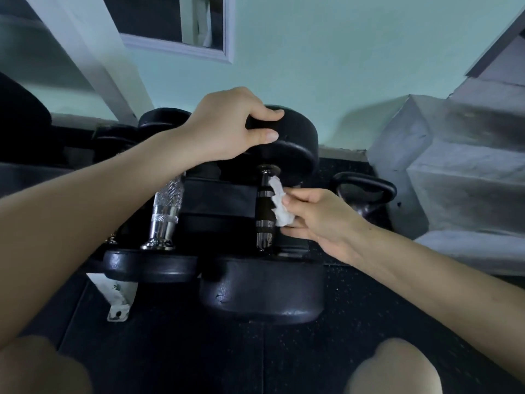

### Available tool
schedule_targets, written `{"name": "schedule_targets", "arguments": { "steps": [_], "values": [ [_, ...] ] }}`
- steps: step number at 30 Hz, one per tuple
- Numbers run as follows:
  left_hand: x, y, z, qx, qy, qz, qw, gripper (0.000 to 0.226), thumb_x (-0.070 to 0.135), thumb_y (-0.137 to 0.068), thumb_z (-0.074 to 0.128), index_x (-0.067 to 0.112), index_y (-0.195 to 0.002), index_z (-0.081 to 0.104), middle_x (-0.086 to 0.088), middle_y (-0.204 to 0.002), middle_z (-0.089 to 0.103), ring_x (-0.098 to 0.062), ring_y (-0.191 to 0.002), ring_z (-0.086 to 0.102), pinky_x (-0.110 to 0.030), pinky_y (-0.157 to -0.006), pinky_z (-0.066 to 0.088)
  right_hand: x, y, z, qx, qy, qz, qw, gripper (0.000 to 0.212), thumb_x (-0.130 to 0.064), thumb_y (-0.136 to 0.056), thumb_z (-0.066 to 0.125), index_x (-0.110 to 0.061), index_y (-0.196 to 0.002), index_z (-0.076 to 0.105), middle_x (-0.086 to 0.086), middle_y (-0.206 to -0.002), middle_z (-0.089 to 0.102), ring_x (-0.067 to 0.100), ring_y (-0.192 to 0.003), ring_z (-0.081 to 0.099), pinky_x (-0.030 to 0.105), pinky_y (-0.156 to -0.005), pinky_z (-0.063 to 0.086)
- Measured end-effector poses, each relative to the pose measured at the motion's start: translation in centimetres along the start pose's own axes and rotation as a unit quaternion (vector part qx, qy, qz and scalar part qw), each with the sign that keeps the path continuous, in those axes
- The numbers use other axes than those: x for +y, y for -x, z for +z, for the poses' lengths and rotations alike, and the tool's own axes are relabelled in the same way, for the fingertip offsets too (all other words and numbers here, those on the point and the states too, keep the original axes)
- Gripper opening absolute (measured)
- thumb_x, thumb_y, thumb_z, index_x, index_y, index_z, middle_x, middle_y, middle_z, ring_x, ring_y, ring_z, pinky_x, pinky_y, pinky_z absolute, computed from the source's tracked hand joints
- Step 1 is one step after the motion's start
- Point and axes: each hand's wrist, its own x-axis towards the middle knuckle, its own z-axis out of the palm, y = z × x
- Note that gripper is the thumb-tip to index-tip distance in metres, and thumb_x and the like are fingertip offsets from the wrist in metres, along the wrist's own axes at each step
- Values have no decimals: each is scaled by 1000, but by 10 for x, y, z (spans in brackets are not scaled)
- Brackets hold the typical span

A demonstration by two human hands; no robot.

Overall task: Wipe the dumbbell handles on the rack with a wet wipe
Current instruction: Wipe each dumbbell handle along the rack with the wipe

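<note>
A large black dumbbell lies on the low rack, its dark handle running away from me. My left hand grips the rim of its far weight head. My right hand pinches a crumpled white wet wipe and holds it against the right side of that handle. A smaller dumbbell with a chrome knurled handle lies just to the left, with nothing touching it.
A black kettlebell stands on the dark rubber floor to the right of the rack. Grey concrete steps rise at the right. A white rack foot sticks out at the lower left. My knees fill the bottom corners.
</note>
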Motion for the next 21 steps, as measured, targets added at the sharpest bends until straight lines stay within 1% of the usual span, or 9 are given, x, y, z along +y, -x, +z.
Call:
{"name": "schedule_targets", "arguments": {
  "steps": [3, 5, 7, 9, 12, 15, 17, 19, 21],
  "values": [
    [1, 2, 0, 2, 19, 0, 1000, 41, 36, -88, 61, 36, -128, 55, 1, -137, 49, -13, -124, 47, -15, -92, 27, -1, -1, 11, 11, 8, -4, 1000, 34, -16, -95, 55, -20, -129, 56, -7, -109, 66, 12, -104, 63, 27, -91, 52],
    [3, 2, -3, -15, 32, -15, 999, 41, 36, -87, 62, 37, -127, 56, 1, -139, 47, -14, -125, 47, -18, -96, 28, 0, 0, 23, 45, 21, -13, 999, 31, -13, -95, 55, -21, -125, 59, -12, -94, 66, 4, -93, 62, 24, -90, 49],
    [4, 0, -5, -32, 38, -29, 998, 41, 35, -87, 63, 36, -127, 56, 1, -141, 45, -16, -125, 47, -20, -98, 30, -2, -2, 34, 85, 20, 6, 996, 31, -12, -97, 51, -18, -127, 57, -15, -85, 62, -2, -80, 58, 13, -74, 44],
    [7, 2, -6, -40, 54, -36, 997, 40, 32, -87, 64, 34, -126, 57, -1, -142, 45, -18, -126, 48, -24, -99, 33, -9, -3, 40, 127, 0, 57, 990, 31, -14, -97, 51, -15, -127, 56, -13, -86, 60, -1, -78, 56, 10, -63, 40],
    [9, 4, -7, -49, 67, -50, 995, 40, 30, -86, 66, 32, -125, 59, -3, -141, 46, -23, -123, 50, -30, -99, 39, -15, -1, 46, 144, 14, 101, 984, 10, -16, -96, 52, -19, -94, 61, -4, -84, 61, 9, -77, 56, 18, -64, 44],
    [12, 2, -9, -63, 72, -58, 994, 40, 28, -85, 67, 28, -125, 61, -6, -140, 47, -25, -123, 50, -33, -97, 41, -3, 3, 47, 98, 57, 129, 985, 34, -9, -90, 57, -19, -61, 42, 7, -84, 59, 17, -73, 52, 33, -68, 43],
    [13, 0, -11, -69, 76, -58, 993, 40, 24, -84, 68, 24, -124, 62, -10, -139, 48, -29, -123, 50, -36, -96, 42, -6, 2, 43, 81, 50, 136, 986, 25, -8, -89, 59, -13, -66, 52, 5, -79, 57, 17, -71, 51, 33, -68, 42],
    [12, -2, -11, -75, 74, -55, 993, 39, 22, -84, 69, 22, -122, 63, -13, -137, 49, -32, -121, 50, -37, -94, 42, -15, -5, 37, 104, -7, 136, 985, 7, -9, -91, 59, -8, -86, 65, -1, -76, 59, 13, -72, 55, 29, -73, 46],
    [11, -4, -10, -86, 66, -53, 993, 39, 22, -84, 68, 23, -122, 63, -13, -137, 48, -32, -122, 49, -37, -95, 40, -23, -10, 33, 121, -103, 127, 979, 13, -6, -93, 56, -13, -86, 65, -1, -73, 58, 15, -72, 52, 27, -72, 46]
  ]
}}
